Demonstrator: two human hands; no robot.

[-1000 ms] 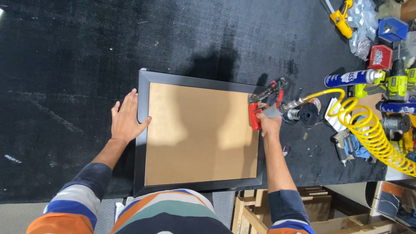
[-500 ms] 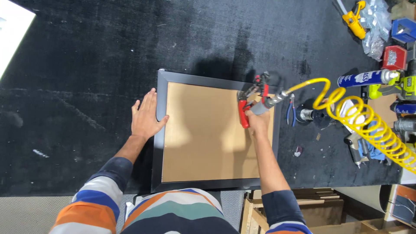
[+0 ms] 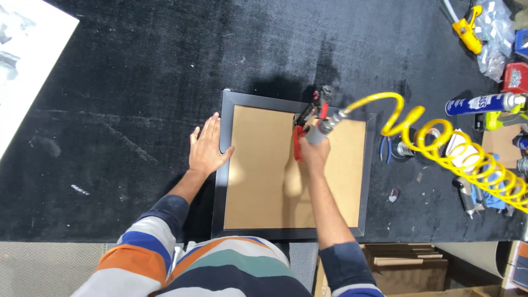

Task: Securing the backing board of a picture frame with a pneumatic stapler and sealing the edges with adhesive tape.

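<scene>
A black picture frame (image 3: 224,165) lies face down on a black carpeted table, its brown backing board (image 3: 258,181) showing. My left hand (image 3: 206,147) rests flat on the frame's left edge, fingers spread. My right hand (image 3: 314,149) grips a red-handled pneumatic stapler (image 3: 308,124), whose nose sits at the frame's top edge near the middle. A yellow coiled air hose (image 3: 440,148) runs from the tool off to the right.
Tools crowd the table's right side: a blue spray can (image 3: 478,103), pliers (image 3: 385,149), a yellow-handled tool (image 3: 467,25), a red box (image 3: 514,77). A white sheet (image 3: 27,49) lies at the far left. Wooden crates (image 3: 407,267) stand below the table's front edge.
My right hand has slid the stapler leftward along the frame's top edge, from the right corner towards the middle. The left hand has stayed on the frame's left side.
</scene>
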